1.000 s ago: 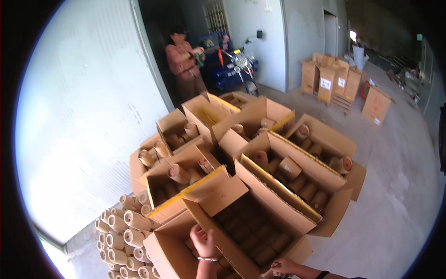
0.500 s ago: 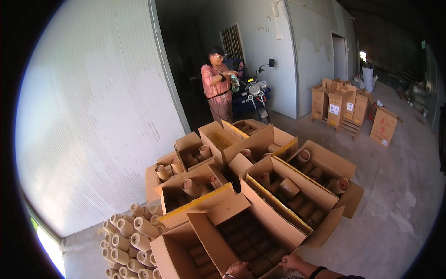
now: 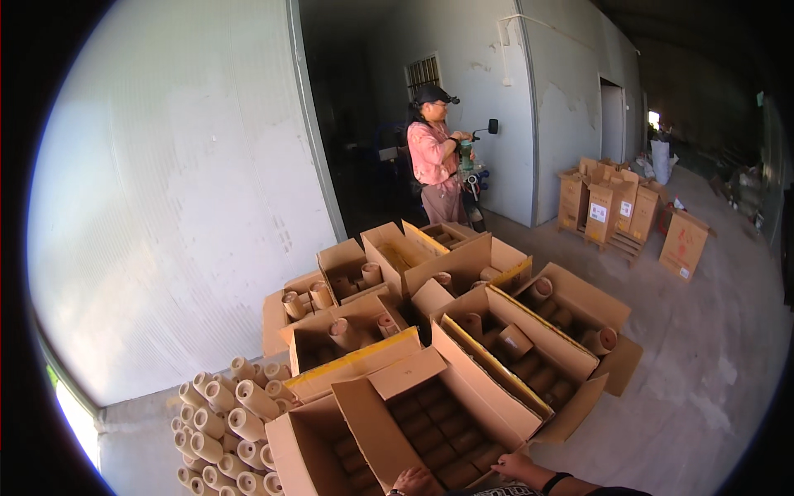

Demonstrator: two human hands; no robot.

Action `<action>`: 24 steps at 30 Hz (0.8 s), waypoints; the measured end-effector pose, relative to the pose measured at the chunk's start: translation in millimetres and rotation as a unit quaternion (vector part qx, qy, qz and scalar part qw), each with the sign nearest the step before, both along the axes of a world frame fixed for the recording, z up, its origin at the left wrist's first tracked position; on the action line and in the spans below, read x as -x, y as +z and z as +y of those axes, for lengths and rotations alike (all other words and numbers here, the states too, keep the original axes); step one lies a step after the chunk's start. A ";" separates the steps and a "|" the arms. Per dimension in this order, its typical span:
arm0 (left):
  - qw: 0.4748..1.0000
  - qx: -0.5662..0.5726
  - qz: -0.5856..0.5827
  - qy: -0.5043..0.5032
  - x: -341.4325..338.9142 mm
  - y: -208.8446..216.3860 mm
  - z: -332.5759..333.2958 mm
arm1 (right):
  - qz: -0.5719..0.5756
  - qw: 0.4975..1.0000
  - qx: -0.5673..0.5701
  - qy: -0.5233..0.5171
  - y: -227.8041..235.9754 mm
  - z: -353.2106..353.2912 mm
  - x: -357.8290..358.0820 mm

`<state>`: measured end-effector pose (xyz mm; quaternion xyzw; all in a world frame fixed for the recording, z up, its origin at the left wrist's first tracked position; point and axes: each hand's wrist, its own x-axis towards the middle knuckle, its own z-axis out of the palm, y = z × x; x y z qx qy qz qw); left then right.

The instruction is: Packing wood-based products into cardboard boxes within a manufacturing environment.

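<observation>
A large open cardboard box stands right in front of me, packed with rows of brown cylinders. At its near left corner my left hand is closed over the rim, partly cut off by the lower edge of the view. My right hand, with a dark band on the wrist, has its fingers curled at the near right corner of the same box. Just left of it, a second open box also holds brown cylinders. The near side of the front box is hidden below the view.
More open boxes of cylinders crowd together beyond. Pale hollow cylinders are stacked on the floor at left. A person in a pink top stands by a motorbike. Tall cartons stand on a pallet at far right.
The person in pink has turned to the right and moved in front of the motorbike. My view has shifted slightly; my hands remain at the front box, the left one a little lower.
</observation>
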<state>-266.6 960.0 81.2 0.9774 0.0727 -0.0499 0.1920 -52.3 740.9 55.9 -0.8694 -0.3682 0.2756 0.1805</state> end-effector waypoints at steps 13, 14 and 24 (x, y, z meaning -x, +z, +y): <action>0.947 0.116 -0.281 -0.104 7.5 -86.1 28.8 | 0.038 0.995 0.015 -0.091 -4.4 4.0 3.0; 0.946 0.115 -0.285 -0.107 5.9 -87.2 29.4 | 0.061 0.993 0.008 -0.105 -2.7 2.9 3.5; 0.938 0.080 -0.315 -0.118 9.7 -84.7 26.4 | 0.130 0.976 0.068 -0.163 9.8 9.3 11.4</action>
